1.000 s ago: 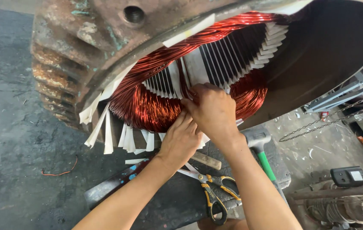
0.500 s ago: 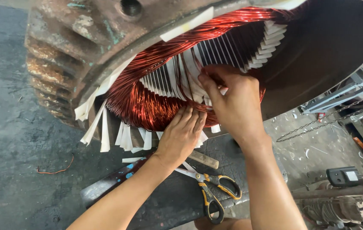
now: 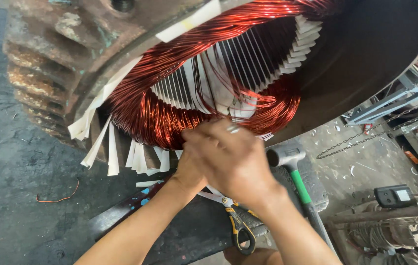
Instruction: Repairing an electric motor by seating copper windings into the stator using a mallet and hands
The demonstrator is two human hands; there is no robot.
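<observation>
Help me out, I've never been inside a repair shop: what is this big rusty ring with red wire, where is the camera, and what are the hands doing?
The camera sits on the person's head and looks down at their own arms. The big rusty housing is an electric motor shell lying on its side. Inside it run coils of red copper wire, with white insulating paper strips sticking out of the slots. The left hand and right hand are pressed together at the lower edge of the coils; they are blurred, so I cannot tell what they grip. Below them lie scissors with yellow-and-black handles and a hammer with a green handle. A loose bit of wire lies on the dark floor.
</observation>
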